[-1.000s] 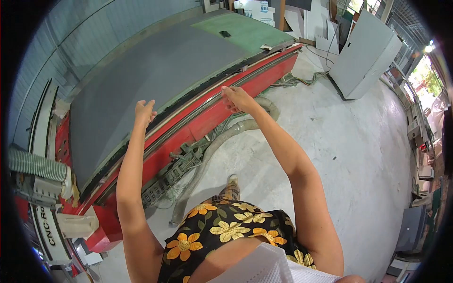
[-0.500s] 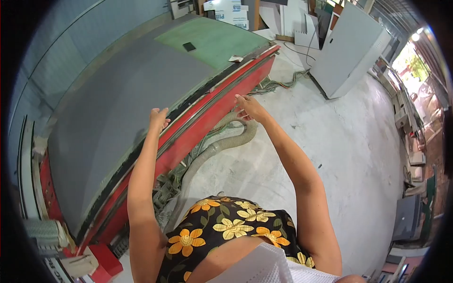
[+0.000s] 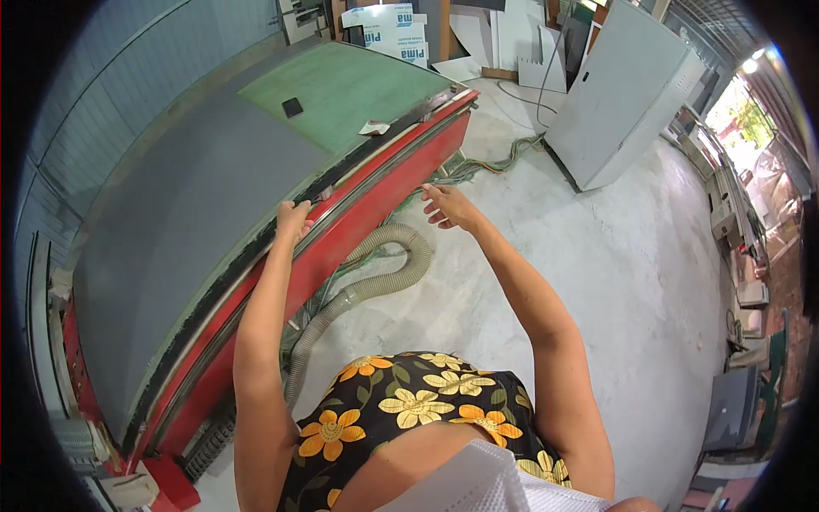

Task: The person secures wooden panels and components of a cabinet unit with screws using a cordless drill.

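Observation:
My left hand (image 3: 293, 220) is held out with loosely curled fingers and nothing visible in it. It overlaps the edge of a large machine bed with a grey top (image 3: 196, 200) and a red side (image 3: 414, 166). To the right, my right hand (image 3: 447, 206) hangs over the pale concrete floor, thumb and fingers apart and bare. A ribbed grey hose (image 3: 401, 273) loops on the floor below and between the hands. On the green part (image 3: 341, 85) of the bed lie a dark phone-like rectangle (image 3: 293, 107) and a small whitish scrap (image 3: 374, 128).
A tall grey metal cabinet (image 3: 606, 102) stands at the back right, with cables (image 3: 503, 164) on the floor between it and the bed. White boards (image 3: 516, 38) lean at the back. Various boxes and panels (image 3: 738, 405) line the right side.
The view has shifted, so the bed and cabinet sit further left or lower. Both arms stay stretched forward, the left hand slightly lower in view and overlapping the bed's edge more.

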The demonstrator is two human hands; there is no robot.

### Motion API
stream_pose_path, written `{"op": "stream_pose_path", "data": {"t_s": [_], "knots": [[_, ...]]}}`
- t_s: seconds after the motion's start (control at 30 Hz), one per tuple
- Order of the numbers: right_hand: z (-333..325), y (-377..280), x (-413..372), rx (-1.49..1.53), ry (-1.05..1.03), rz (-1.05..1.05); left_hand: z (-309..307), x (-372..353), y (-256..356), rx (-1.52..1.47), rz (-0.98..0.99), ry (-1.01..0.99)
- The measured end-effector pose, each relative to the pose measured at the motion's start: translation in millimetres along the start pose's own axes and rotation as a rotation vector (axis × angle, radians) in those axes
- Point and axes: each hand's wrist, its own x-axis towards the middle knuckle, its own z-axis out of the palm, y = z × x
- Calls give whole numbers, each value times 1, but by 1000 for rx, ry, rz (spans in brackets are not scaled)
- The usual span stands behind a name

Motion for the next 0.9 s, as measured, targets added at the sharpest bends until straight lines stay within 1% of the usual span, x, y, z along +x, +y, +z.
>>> {"op": "stream_pose_path", "data": {"t_s": [0.03,0.07,0.13,0.2,0.3,0.43,0.53,0.63,0.73,0.83,0.9], "knots": [[-18,2,2,-6,-5,7,18,1,-3,-2,-14,9],[-36,3,3,-14,-10,16,34,3,0,35,-2,-22],[-71,5,6,-36,-14,21,69,4,0,19,24,-9],[-103,12,18,9,-30,25,101,-1,2,6,10,-33],[-132,26,30,21,-58,39,138,4,-2,69,-46,-39],[-162,42,50,11,-117,32,180,0,15,67,-55,56],[-188,46,72,-12,-117,32,206,25,17,105,-48,-20],[-219,41,101,-13,-112,36,237,64,13,81,-46,4],[-252,30,138,-27,-105,42,272,84,32,43,-51,79],[-278,21,179,-5,-97,45,298,123,32,53,-103,12],[-289,12,204,-4,-104,58,317,133,43,68,-82,65]]}}
